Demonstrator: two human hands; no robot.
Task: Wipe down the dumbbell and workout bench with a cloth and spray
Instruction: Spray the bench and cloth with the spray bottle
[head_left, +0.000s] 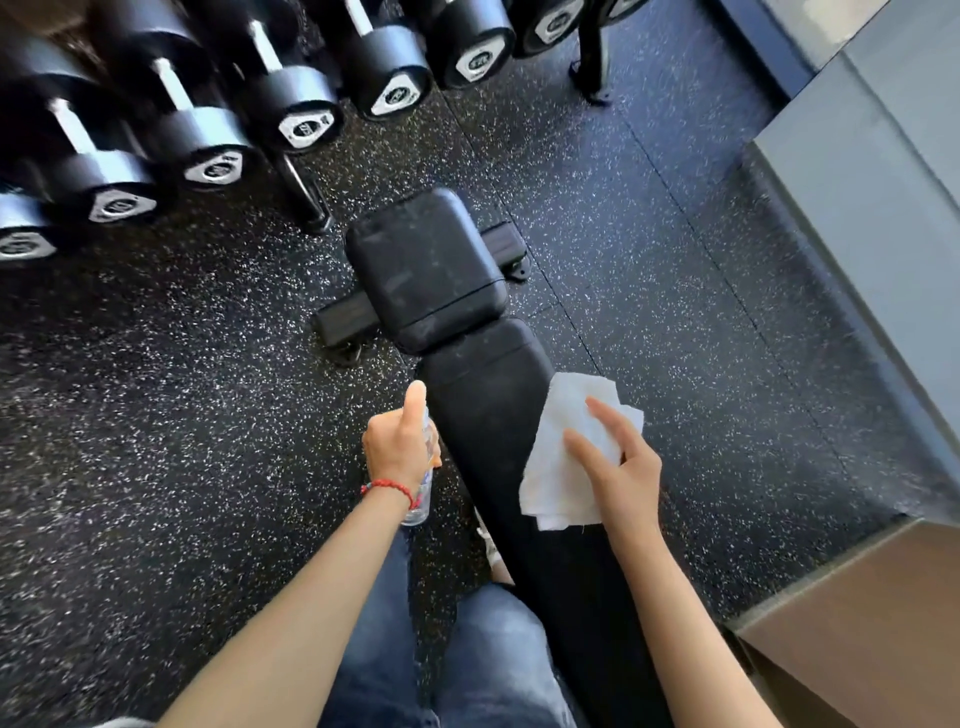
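Observation:
A black padded workout bench (431, 270) runs from the middle of the view down toward me, its square seat pad at the far end and its long back pad nearer. My right hand (618, 467) presses a folded white cloth (566, 452) flat against the right edge of the long pad, fingers spread over it. My left hand (400, 447) grips a small clear spray bottle (422, 493) just left of the pad, thumb up on top. Black dumbbells (208, 150) with metal handles sit in a row on a rack at the upper left.
Speckled black rubber flooring (649, 249) surrounds the bench. A rack leg (306, 197) stands close to the bench's far left foot. A grey wall ledge (872, 182) and a brown box-like surface (872, 623) lie to the right. My jeans-clad legs (467, 660) are at the bottom.

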